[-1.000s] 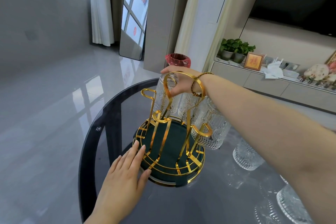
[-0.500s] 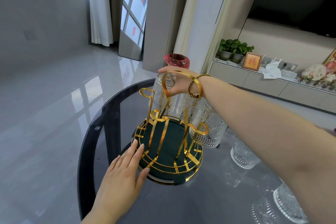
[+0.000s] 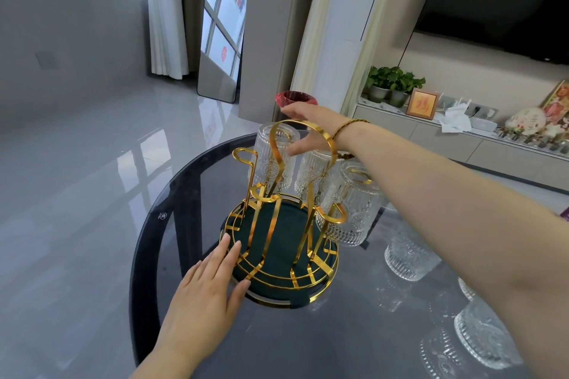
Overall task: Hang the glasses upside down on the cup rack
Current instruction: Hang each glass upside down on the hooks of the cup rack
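A gold wire cup rack (image 3: 278, 278) with a dark green base stands on the round dark glass table (image 3: 323, 338). Three ribbed clear glasses hang upside down on its pegs: a far one (image 3: 273, 160), a middle one (image 3: 311, 175) and a near-right one (image 3: 354, 209). My right hand (image 3: 308, 129) hovers at the top right of the far glass, fingers spread, thumb close to its side. My left hand (image 3: 206, 286) lies flat on the table, fingertips against the rack's base rim. Loose glasses stand upside down at the right, one close to the rack (image 3: 411, 255) and one nearer me (image 3: 486, 338).
The table's curved edge (image 3: 144, 243) runs just left of the rack, with grey floor beyond. A red-lined bin (image 3: 296, 98) shows behind the rack. A low cabinet (image 3: 462, 144) with potted plants and a picture frame lines the right wall.
My right hand, earlier closed over the top of the far glass, has opened and lifted slightly off it. The glass stays on its peg. My left hand has not moved.
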A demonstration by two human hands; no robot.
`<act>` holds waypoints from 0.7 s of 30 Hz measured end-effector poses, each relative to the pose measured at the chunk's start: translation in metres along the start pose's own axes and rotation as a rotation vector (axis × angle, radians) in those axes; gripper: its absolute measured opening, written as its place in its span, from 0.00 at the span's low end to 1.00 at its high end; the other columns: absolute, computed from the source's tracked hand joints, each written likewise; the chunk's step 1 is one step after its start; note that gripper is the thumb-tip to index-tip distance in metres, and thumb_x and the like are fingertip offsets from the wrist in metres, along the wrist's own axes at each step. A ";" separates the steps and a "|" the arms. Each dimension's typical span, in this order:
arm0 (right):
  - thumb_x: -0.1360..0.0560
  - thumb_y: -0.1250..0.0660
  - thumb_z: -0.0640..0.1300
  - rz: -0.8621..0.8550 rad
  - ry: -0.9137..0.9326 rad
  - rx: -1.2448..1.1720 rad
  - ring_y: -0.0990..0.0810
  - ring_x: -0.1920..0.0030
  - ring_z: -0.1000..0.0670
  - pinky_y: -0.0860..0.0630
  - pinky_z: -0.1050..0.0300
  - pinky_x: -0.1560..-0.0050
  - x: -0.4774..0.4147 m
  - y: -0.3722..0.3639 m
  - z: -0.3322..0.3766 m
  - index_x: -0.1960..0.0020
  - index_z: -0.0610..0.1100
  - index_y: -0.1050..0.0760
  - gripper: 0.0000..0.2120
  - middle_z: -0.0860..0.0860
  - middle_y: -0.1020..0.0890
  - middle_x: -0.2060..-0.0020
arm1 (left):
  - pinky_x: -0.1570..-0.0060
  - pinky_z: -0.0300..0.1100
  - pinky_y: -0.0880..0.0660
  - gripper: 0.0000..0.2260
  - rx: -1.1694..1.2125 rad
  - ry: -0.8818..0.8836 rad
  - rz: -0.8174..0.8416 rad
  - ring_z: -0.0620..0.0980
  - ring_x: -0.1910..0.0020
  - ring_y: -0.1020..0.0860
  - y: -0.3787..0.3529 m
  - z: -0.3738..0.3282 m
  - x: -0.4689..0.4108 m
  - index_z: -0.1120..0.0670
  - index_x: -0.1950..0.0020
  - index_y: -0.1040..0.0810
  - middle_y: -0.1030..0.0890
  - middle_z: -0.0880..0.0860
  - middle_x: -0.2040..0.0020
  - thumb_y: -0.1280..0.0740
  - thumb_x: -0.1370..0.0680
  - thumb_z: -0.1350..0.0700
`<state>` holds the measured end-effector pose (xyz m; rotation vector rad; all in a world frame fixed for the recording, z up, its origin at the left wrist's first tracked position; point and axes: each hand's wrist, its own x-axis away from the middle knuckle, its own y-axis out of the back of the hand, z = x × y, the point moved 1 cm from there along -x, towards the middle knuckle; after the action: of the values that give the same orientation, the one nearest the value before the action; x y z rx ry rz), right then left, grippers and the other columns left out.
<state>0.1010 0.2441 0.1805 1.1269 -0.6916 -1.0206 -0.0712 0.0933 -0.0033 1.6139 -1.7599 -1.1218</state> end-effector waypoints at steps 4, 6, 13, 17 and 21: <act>0.34 0.30 0.44 -0.125 -0.037 -0.017 0.34 0.34 0.48 0.37 0.59 0.38 0.031 0.018 -0.007 0.34 0.44 0.39 0.33 0.45 0.32 0.34 | 0.29 0.42 0.49 0.26 -0.012 -0.007 0.002 0.44 0.27 0.47 0.000 0.000 0.003 0.44 0.29 0.55 0.61 0.40 0.33 0.48 0.23 0.43; 0.33 0.31 0.45 -0.209 -0.049 -0.020 0.33 0.36 0.49 0.38 0.64 0.43 0.056 0.027 -0.012 0.35 0.43 0.38 0.30 0.45 0.30 0.35 | 0.29 0.43 0.48 0.26 -0.027 -0.011 0.006 0.45 0.27 0.46 0.001 -0.002 0.004 0.45 0.29 0.54 0.60 0.41 0.33 0.47 0.23 0.44; 0.31 0.33 0.41 -0.369 -0.159 -0.133 0.32 0.39 0.52 0.40 0.66 0.41 0.176 0.034 -0.028 0.36 0.42 0.36 0.25 0.45 0.29 0.37 | 0.29 0.46 0.51 0.27 -0.168 0.000 0.043 0.51 0.27 0.46 0.008 -0.012 0.011 0.49 0.28 0.54 0.52 0.52 0.25 0.46 0.23 0.44; 0.32 0.32 0.42 -0.523 -0.259 -0.230 0.32 0.42 0.57 0.39 0.66 0.40 0.247 0.016 -0.040 0.38 0.45 0.33 0.23 0.52 0.27 0.43 | 0.30 0.54 0.44 0.25 -0.191 -0.026 -0.008 0.57 0.29 0.39 0.014 -0.035 0.029 0.54 0.30 0.41 0.41 0.58 0.27 0.45 0.24 0.44; 0.33 0.31 0.39 -0.886 -0.368 -0.270 0.30 0.46 0.54 0.39 0.74 0.45 0.309 -0.022 -0.053 0.43 0.43 0.30 0.19 0.53 0.28 0.48 | 0.47 0.59 0.27 0.34 -0.235 -0.263 -0.014 0.63 0.46 0.22 0.004 -0.086 0.053 0.61 0.42 0.25 0.22 0.63 0.41 0.61 0.23 0.40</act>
<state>0.2647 -0.0201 0.1307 1.0159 -0.2952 -2.0445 -0.0136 0.0218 0.0376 1.3906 -1.6986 -1.5435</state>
